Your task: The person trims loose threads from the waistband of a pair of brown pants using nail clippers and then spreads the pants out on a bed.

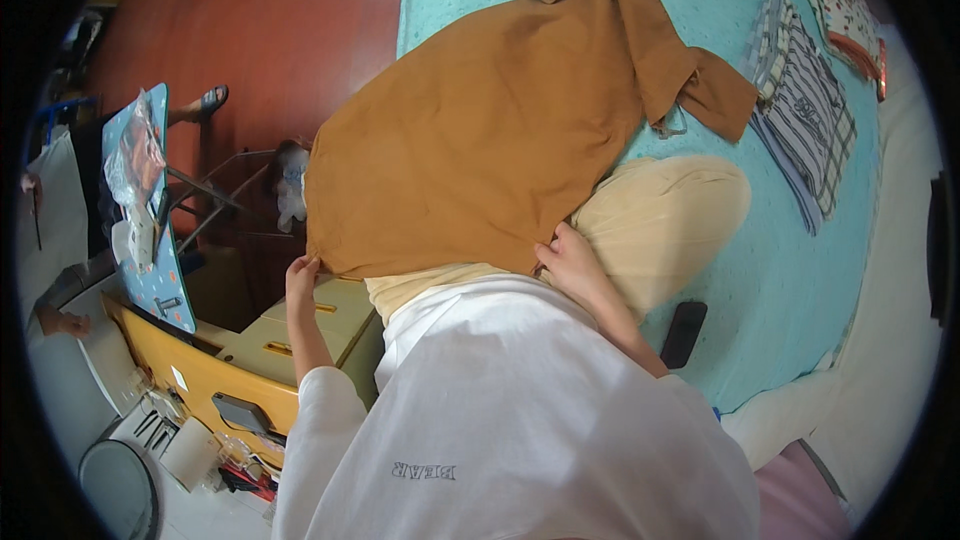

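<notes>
A brown collared garment (465,135), likely a shirt, lies spread over my lap and the bed, its collar end away from me. My left hand (303,277) pinches its near left corner just off the bed's side. With my right hand (570,255) I grip the near right corner, above my beige trousers (667,217). The near edge runs fairly straight between both hands. One short sleeve (720,94) points right, close to a stack of folded striped and checked clothes (806,109). The garment's far left side shows no sleeve clearly.
A turquoise bed sheet (780,300) bears a black phone (684,334) by my right forearm. Left stands a small folding table (172,270) with a plastic bag (135,154). A yellow-edged desk (202,367) holds several things. Another person's hand (66,322) shows far left.
</notes>
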`<state>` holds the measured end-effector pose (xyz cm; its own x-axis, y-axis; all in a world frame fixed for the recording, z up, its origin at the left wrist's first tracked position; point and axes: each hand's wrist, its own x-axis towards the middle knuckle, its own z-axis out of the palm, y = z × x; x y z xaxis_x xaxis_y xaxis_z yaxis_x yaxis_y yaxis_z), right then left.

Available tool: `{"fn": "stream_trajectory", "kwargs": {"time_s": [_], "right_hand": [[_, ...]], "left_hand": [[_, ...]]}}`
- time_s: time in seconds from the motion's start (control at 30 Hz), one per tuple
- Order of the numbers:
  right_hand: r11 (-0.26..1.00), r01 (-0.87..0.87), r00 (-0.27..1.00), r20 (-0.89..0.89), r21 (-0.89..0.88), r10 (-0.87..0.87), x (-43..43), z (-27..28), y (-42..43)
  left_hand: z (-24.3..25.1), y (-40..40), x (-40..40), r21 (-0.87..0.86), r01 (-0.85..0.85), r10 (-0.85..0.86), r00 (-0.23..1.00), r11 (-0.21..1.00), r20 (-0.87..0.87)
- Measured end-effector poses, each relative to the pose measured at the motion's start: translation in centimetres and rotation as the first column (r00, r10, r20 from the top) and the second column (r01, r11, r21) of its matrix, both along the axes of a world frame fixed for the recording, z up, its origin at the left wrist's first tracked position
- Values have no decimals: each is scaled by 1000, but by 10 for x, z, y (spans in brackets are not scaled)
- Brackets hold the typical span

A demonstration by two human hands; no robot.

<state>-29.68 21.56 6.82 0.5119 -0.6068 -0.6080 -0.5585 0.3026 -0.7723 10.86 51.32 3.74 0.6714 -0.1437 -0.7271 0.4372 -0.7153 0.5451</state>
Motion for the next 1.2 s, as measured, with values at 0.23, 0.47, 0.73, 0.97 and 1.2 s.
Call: {"fn": "stream_trajectory", "kwargs": {"time_s": [0.23,0.47,0.73,0.97,1.2], "right_hand": [[984,-149,973,-192,-97,129,11,23,-4],[998,-54,997,-48,44,56,6,16,0],[766,-569,753,-564,-300,339,31,73,-14],[705,-431,898,-346,-562,273,90,79,-30],[324,-454,721,-128,-830,681,151,2,9]], "left_hand": [[53,-142,-67,318,577,-512,209,753,833],[-16,-147,-36,514,573,-747,300,639,594],[-65,-109,18,90,193,-212,855,977,473],[-67,-114,5,3,134,-116,847,991,518],[-66,-113,-23,79,245,-225,655,966,721]]}}
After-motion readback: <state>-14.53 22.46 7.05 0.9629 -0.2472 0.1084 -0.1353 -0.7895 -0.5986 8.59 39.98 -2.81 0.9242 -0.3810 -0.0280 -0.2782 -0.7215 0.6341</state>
